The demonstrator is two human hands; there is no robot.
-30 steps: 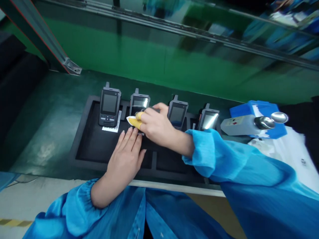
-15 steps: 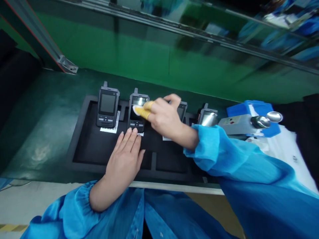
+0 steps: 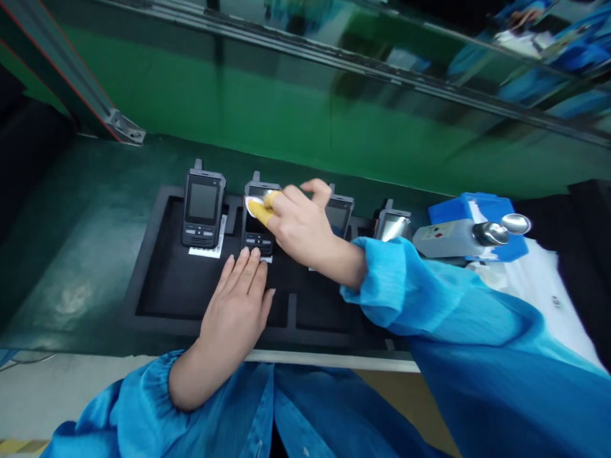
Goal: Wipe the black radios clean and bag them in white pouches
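Several handheld radios with screens and stub antennas lie in a row on a black foam tray (image 3: 191, 325). My left hand (image 3: 233, 302) lies flat with fingers stretched out, its fingertips against the lower end of the second radio (image 3: 258, 243) from the left. With yellow cots on its fingers, my right hand (image 3: 305, 232) pinches a small white wipe (image 3: 249, 205) against that radio's screen, near the upper left. Further left is another radio (image 3: 203, 200), resting over a white label (image 3: 205, 252). My right hand partly hides a third radio (image 3: 342, 211).
A fourth radio (image 3: 395, 222) lies by my right sleeve. To the right are a clear bottle (image 3: 443, 238) with a metal top, a blue bin (image 3: 496, 205) and white sheets (image 3: 548, 286). A green wall (image 3: 286, 114) and a metal post (image 3: 81, 70) bound the far side.
My right hand has slid the wipe a little left across the second radio's screen. The left hand stays at that radio's lower end. The whole view has shifted slightly.
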